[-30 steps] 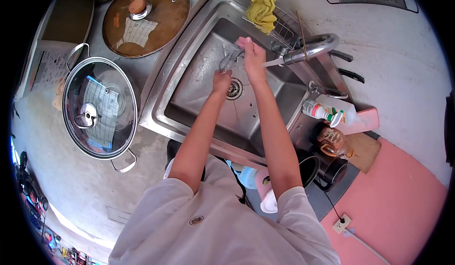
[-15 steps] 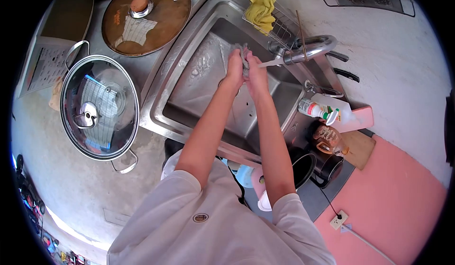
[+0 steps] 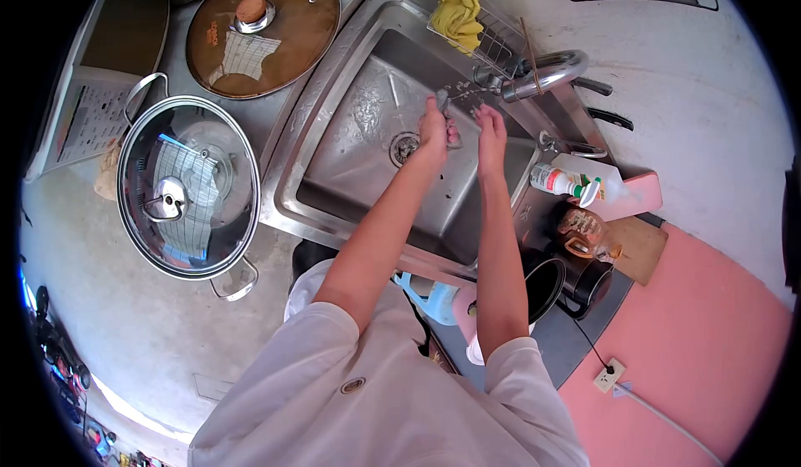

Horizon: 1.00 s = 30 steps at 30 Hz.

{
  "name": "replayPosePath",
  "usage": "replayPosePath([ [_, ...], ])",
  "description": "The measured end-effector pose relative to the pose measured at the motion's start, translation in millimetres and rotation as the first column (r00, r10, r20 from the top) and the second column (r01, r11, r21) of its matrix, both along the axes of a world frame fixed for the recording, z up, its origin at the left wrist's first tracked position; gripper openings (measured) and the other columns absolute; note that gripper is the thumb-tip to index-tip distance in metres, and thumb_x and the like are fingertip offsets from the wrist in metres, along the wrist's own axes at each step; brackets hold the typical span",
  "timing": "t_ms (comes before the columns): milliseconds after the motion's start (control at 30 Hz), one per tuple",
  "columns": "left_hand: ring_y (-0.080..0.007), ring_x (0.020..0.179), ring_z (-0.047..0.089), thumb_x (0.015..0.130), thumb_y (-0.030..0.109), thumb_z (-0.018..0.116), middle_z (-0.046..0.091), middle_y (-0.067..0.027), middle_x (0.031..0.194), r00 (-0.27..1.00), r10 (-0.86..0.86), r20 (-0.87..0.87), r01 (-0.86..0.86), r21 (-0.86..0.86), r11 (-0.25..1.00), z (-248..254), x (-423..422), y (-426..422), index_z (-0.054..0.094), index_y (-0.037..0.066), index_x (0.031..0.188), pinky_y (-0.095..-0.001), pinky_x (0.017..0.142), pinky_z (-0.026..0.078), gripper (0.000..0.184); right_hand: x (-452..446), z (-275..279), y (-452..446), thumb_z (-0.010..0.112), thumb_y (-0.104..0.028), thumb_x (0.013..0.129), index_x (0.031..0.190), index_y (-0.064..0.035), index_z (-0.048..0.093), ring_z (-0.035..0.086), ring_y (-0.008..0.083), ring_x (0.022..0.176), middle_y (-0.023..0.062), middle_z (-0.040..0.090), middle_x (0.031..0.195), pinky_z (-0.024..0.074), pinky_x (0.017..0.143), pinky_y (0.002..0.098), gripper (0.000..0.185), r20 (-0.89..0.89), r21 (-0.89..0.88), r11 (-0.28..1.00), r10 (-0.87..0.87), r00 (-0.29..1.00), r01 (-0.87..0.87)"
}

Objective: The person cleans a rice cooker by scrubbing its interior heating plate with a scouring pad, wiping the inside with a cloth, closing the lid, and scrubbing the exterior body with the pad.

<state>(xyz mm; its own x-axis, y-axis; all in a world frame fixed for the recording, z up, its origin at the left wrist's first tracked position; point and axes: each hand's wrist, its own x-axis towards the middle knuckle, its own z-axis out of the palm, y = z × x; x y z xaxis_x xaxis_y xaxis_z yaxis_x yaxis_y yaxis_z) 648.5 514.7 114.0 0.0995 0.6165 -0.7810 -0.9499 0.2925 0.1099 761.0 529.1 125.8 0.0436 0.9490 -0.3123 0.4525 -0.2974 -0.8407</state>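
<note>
Left hand (image 3: 436,131) fingers were curled round a small grey wad (image 3: 442,98), part of which stuck out past the thumb side; its material was too small to tell. Just beside it, well clear of touching, the right hand (image 3: 492,133) was loosely spread, its fingers slightly bent and its palm turned toward the left one. Bright specks, like drops of water, showed between the hands and the curved metal faucet (image 3: 551,75).

Both hands hovered over the steel sink (image 3: 346,166), whose round drain (image 3: 405,147) lay near the left wrist. Wet streaks and beads shone on the basin floor. At the far edge, a yellow cloth (image 3: 455,15) was draped over a wire rack (image 3: 501,45) next to the faucet.

Farther to the right, two black handles (image 3: 611,120) pointed outward beyond the sink's rim, with a white spray bottle (image 3: 555,181) and a dark-topped jug (image 3: 584,232) nearer the body. On the left side, a two-handled pot (image 3: 190,250) was covered by its clear glass lid, and a brown glass lid (image 3: 284,58) with a round knob lay between it and the sink's far corner.
</note>
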Motion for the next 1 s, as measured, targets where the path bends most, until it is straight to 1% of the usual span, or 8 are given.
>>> replayPosePath([
  [67,-0.0111,0.046,0.036,0.094,0.029,0.035,0.038,-0.0002,0.058,0.996,-0.084,-0.041,0.086,0.058,0.995,-7,2,-2,0.047,0.008,0.081,-0.0241,0.038,0.03,0.027,-13,-8,-37,0.048,-0.036,0.092,0.121,-0.0056,0.054,0.054,0.0155,0.098,0.0089,0.059,0.11,0.0414,0.086,0.03,0.042,-0.111,-0.065,0.982,-0.185,0.976,0.179],
  [133,-0.0098,0.045,0.033,0.094,0.033,0.036,0.035,0.0014,0.057,0.982,-0.171,-0.077,0.178,0.101,0.979,-13,12,-10,0.045,0.01,0.08,-0.0234,0.037,0.025,0.029,-29,-3,-71,0.044,-0.045,0.092,0.126,-0.0055,0.047,0.05,0.0194,0.111,0.0085,0.054,0.12,0.0399,0.093,0.0341,0.052,-0.734,-0.607,0.794,-0.545,0.405,-0.031],
  [233,-0.017,0.055,0.05,0.091,0.023,0.044,0.052,-0.0062,0.068,0.581,-0.334,-0.742,0.505,0.007,0.863,-15,21,-34,0.051,0.003,0.104,-0.0308,0.05,0.042,0.025,-44,-9,-82,0.044,-0.046,0.092,0.124,-0.0068,0.048,0.049,0.0223,0.115,0.0092,0.054,0.12,0.0403,0.094,0.0359,0.051,-0.882,-0.457,0.887,-0.443,0.162,-0.059],
  [367,-0.0343,0.118,0.039,0.077,0.01,0.051,0.045,-0.0201,0.122,-0.302,0.049,-0.952,0.734,-0.199,0.649,1,2,-72,0.047,0.001,0.118,-0.0457,0.095,0.033,0.043,-31,-57,-94,0.05,-0.037,0.089,0.116,-0.0052,0.054,0.061,0.0234,0.082,0.0126,0.063,0.095,0.052,0.075,0.0366,0.042,-0.802,-0.503,0.846,-0.533,0.27,0.176],
  [667,-0.0366,0.129,0.03,0.075,0.015,0.055,0.035,-0.0202,0.137,-0.415,0.285,-0.864,0.87,-0.286,0.402,35,-16,-120,0.038,0.0,0.131,-0.0517,0.106,0.02,0.061,-10,-61,-79,0.042,-0.042,0.092,0.11,-0.0036,0.056,0.059,0.028,0.098,0.0138,0.062,0.103,0.0462,0.085,0.0398,0.044,-0.824,-0.501,0.86,-0.441,0.356,-0.094],
  [800,-0.0326,0.126,0.037,0.076,0.014,0.058,0.042,-0.0189,0.13,-0.502,0.242,-0.83,0.815,-0.36,0.455,69,-49,-175,0.043,0.002,0.126,-0.051,0.104,0.026,0.053,-4,-100,-43,0.039,-0.039,0.093,0.102,-0.0005,0.06,0.062,0.0319,0.092,0.0182,0.064,0.096,0.0473,0.082,0.0421,0.045,-0.286,-0.339,0.927,0.061,0.956,-0.16],
  [900,-0.0317,0.119,0.044,0.075,0.013,0.06,0.049,-0.0159,0.123,-0.542,0.075,-0.837,0.755,-0.445,0.481,80,-94,-237,0.048,0.004,0.121,-0.0467,0.101,0.033,0.048,-4,-132,-80,0.036,-0.036,0.094,0.096,0.0017,0.063,0.063,0.0349,0.087,0.0215,0.065,0.091,0.0481,0.08,0.0438,0.047,0.569,-0.284,0.905,0.426,0.703,-0.317],
  [1000,-0.0316,0.116,0.048,0.077,0.014,0.058,0.053,-0.0154,0.118,-0.661,-0.202,-0.722,0.578,-0.663,0.475,73,-147,-323,0.052,0.007,0.121,-0.0454,0.098,0.037,0.045,-37,-136,-78,0.037,-0.036,0.093,0.094,0.0032,0.064,0.063,0.0378,0.088,0.0238,0.065,0.091,0.0478,0.08,0.0447,0.047,0.591,-0.199,0.922,0.384,0.71,-0.333],
])
